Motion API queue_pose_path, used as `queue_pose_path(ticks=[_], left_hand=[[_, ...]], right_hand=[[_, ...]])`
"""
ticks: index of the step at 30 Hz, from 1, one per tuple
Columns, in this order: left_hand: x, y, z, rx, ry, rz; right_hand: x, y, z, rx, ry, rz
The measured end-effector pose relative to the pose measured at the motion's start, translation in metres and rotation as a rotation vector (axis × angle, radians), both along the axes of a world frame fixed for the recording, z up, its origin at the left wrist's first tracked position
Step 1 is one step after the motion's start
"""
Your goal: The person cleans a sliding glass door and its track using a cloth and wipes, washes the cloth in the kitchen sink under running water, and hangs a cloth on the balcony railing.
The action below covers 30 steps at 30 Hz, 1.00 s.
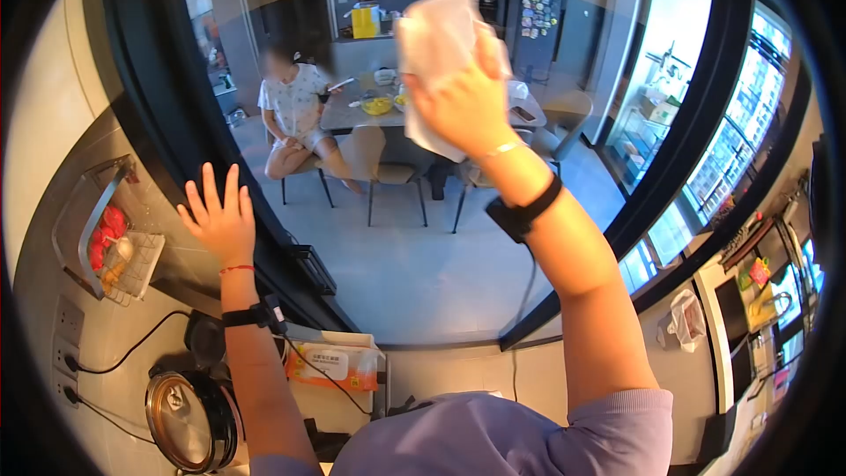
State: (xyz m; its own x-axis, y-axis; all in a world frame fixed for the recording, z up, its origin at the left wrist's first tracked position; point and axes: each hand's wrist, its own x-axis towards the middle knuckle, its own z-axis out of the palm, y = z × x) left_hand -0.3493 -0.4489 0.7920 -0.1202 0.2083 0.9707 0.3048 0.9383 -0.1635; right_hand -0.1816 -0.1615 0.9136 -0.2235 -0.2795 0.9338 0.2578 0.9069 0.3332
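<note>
My right hand (pixel 471 106) is raised high in front of the glass panel (pixel 397 291), gripping a white cloth (pixel 434 35) that looks folded. The cloth lies at the glass and hangs below the palm; the hand is slightly blurred. Lower on the left, my left hand (pixel 222 225) is open with its fingers spread, beside the black frame (pixel 145 79) of the glass. Whether it touches the wall or frame, I cannot tell. Nothing is in it. A black band with a cable is strapped on each forearm.
Left: a wall rack (pixel 137 264) with red-wrapped food, sockets (pixel 66 353) with plugged cords, and a round lidded cooker (pixel 189 423). An orange wipes pack (pixel 330 366) lies below. Through the glass, a person (pixel 295 106) sits near a table (pixel 352 110) and chairs (pixel 374 154).
</note>
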Motion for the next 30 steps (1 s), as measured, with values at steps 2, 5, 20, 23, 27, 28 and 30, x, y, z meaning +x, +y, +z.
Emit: queue_pose_path(ticks=[2, 5, 20, 23, 27, 28, 30], left_hand=[[-0.002, 0.002, -0.001, 0.013, 0.003, 0.015], [-0.005, 0.004, -0.002, 0.028, 0.024, 0.026], [-0.009, 0.000, 0.000, -0.017, 0.072, 0.062], [-0.010, -0.003, -0.001, -0.034, 0.052, 0.083], [-0.010, -0.003, -0.001, -0.037, 0.066, 0.074], [-0.009, -0.003, -0.001, -0.033, 0.062, 0.076], [-0.009, -0.002, -0.002, -0.029, 0.056, 0.076]], right_hand=[[0.030, 0.048, 0.004, -0.061, 0.100, -0.213], [0.061, 0.095, 0.063, 0.133, 0.226, -0.520], [0.124, 0.142, 0.076, -0.600, 0.056, -0.524], [0.085, 0.128, 0.038, -0.198, 0.245, -0.347], [0.137, 0.138, -0.039, -0.408, 0.195, -0.255], [0.147, 0.172, -0.046, -0.407, 0.300, -0.165], [0.158, 0.196, -0.013, -0.457, 0.372, -0.281]])
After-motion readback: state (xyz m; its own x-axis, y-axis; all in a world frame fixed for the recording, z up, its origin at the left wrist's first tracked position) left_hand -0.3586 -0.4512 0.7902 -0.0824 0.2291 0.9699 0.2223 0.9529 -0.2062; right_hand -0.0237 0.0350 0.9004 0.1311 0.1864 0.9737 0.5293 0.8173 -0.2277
